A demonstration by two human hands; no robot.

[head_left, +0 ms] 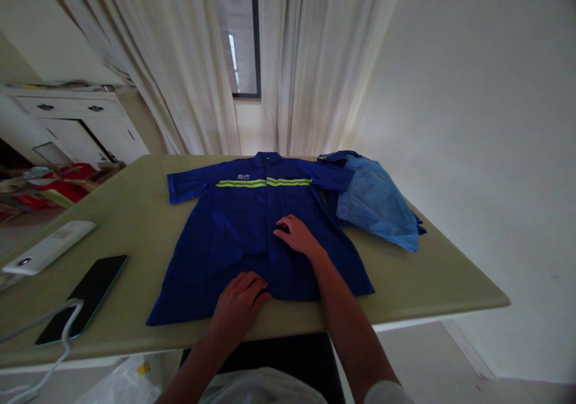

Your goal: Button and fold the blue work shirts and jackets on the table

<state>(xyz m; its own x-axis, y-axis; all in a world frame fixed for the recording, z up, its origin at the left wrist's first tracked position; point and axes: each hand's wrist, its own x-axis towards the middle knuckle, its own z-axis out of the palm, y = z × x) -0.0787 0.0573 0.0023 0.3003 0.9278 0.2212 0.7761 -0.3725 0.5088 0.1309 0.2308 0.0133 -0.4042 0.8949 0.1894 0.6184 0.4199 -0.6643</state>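
A dark blue work shirt (234, 230) with a yellow-green reflective stripe across the chest lies spread flat on the beige table (427, 284), front up, collar away from me. My left hand (238, 308) rests palm down on the shirt's bottom hem near the front edge, fingers curled onto the cloth. My right hand (294, 234) lies on the middle of the shirt at the button line, fingers bent and pressing the fabric. Neither hand lifts anything.
A crumpled lighter blue garment (378, 203) lies at the shirt's right sleeve. At the left are a white remote (49, 247) and a black phone (85, 296) with a white cable. White curtains, a window and a white cabinet (85, 125) stand behind.
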